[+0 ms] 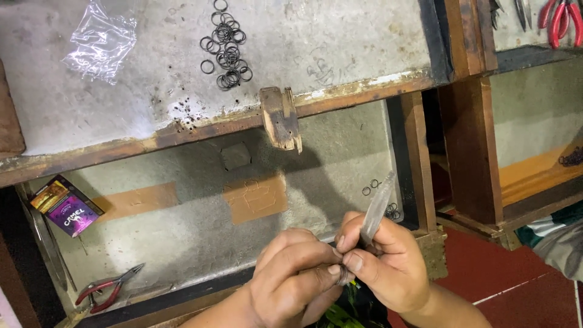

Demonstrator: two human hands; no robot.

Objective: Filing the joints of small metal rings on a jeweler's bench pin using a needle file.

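Observation:
My left hand (290, 273) and my right hand (388, 261) meet over the open drawer (182, 231), fingertips pinched together on a small dark ring (344, 276) that is mostly hidden. My right hand also grips a flat grey metal tool (376, 209) that points up and to the right. A pile of several small dark rings (226, 45) lies on the grey bench top (152, 91) above. A few more rings (371, 185) lie in the drawer's right end.
A wooden peg (280, 118) sticks out from the bench edge. In the drawer lie red-handled pliers (106, 288) and a small purple box (65, 206). A clear plastic bag (100, 39) lies top left. Red-handled pliers (562, 21) rest top right.

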